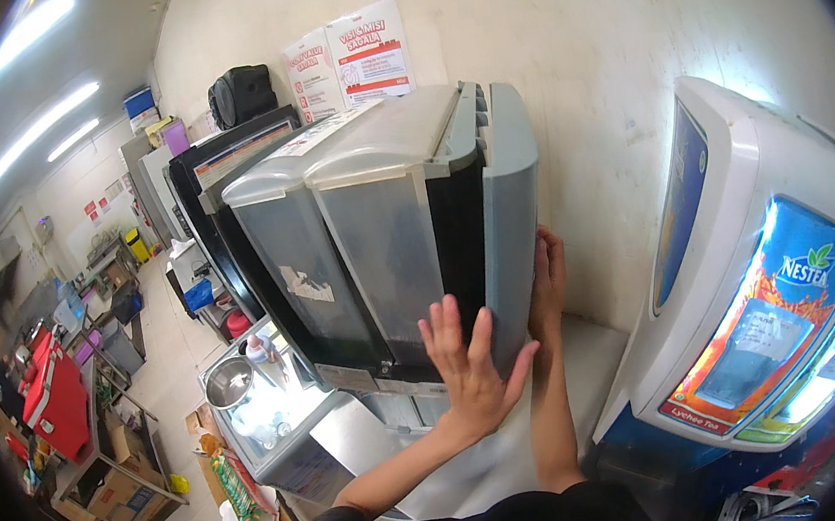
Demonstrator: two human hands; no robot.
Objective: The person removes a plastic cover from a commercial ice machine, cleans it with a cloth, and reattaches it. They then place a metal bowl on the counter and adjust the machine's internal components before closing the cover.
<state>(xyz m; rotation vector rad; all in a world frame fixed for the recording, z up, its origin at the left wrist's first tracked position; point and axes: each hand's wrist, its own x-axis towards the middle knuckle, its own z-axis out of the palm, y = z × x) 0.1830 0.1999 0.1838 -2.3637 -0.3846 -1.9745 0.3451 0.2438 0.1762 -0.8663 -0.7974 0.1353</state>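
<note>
A large drink dispenser (385, 233) with two clear plastic hoppers and a grey side panel (512, 201) stands in front of me, tilted in the picture. My left hand (473, 371) is open, its fingers spread against the lower corner of the machine where the hopper meets the black strip and the panel. Along the outer face of the grey side panel, my right hand (546, 283) rests with its fingers pointing up. Those fingers are partly hidden by the panel's edge, and no object shows in them. Light residue marks one hopper (304, 283).
At right stands a white drink machine (739, 260) with lit panels. A steel counter (579, 370) lies beneath my hands. Left of the dispenser, a metal bowl (231, 383) and a bottle (261, 350) sit on a worktop. A red cooler box (54, 396) is farther left.
</note>
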